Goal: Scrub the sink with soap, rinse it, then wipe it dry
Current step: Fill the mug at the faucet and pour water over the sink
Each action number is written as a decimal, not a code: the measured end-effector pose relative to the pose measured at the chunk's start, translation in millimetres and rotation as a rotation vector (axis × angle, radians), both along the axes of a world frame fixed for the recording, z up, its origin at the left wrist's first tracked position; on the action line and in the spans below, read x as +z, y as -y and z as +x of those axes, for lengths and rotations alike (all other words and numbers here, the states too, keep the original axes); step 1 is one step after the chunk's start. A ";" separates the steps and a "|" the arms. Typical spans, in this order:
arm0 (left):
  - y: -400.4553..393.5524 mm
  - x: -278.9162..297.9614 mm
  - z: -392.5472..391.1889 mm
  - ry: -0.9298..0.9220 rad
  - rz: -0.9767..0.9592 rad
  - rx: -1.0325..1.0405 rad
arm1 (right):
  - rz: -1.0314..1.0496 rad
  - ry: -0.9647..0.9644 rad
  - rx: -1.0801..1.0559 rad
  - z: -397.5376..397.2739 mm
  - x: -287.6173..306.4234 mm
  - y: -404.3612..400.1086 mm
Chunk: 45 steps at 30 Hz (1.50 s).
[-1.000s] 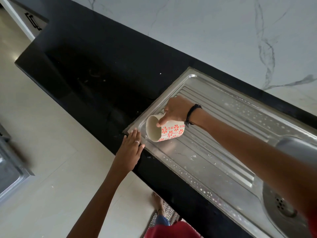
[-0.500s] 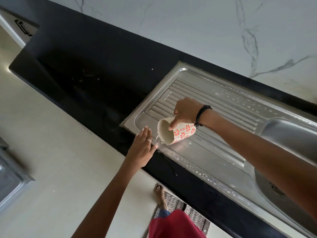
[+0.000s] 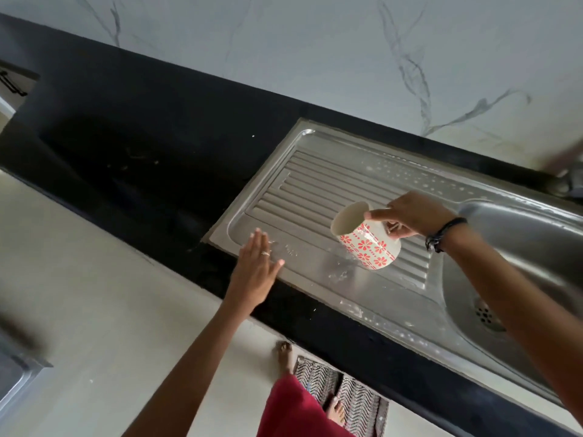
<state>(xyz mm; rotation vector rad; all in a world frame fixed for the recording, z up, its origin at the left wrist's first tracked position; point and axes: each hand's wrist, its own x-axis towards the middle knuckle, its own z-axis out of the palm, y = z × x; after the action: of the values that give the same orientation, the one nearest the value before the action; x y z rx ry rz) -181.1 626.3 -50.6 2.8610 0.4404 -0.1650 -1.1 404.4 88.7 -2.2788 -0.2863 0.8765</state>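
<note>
A stainless steel sink is set into a black counter; its ribbed drainboard (image 3: 318, 184) lies on the left and its basin (image 3: 517, 253) with a round drain (image 3: 487, 315) on the right. Suds and water drops speckle the drainboard's edges. My right hand (image 3: 413, 212) grips a white mug with red flowers (image 3: 367, 241) by its handle, tilted with the mouth toward the left, above the drainboard. My left hand (image 3: 257, 266) lies flat with straight fingers at the drainboard's front left corner, on the wet metal.
The black counter (image 3: 132, 152) stretches to the left of the sink, backed by a white marble wall (image 3: 315, 52). A tap base (image 3: 564, 181) shows at the far right. Below are a pale tiled floor, my bare feet and a patterned mat (image 3: 344, 389).
My right hand has drawn the mug to the right, toward the basin, and lifted it. My left hand has slid from the counter edge onto the drainboard's corner. Water now lies on the front of the drainboard.
</note>
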 end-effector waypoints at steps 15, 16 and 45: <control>32.0 -18.7 117.4 0.129 -0.145 -0.342 | -0.179 0.310 0.072 43.4 10.5 -22.2; 39.4 -19.8 121.8 0.117 -0.164 -0.405 | -0.197 0.337 0.077 46.5 11.2 -24.2; -77.9 -37.2 298.7 0.118 0.037 -0.220 | -0.426 0.533 0.151 144.5 23.6 -122.9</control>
<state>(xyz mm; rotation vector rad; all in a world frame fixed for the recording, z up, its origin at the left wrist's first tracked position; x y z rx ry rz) 117.6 704.2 -87.8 2.9307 0.1065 -0.0267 143.4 527.3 112.3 -2.9032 -0.5532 0.4051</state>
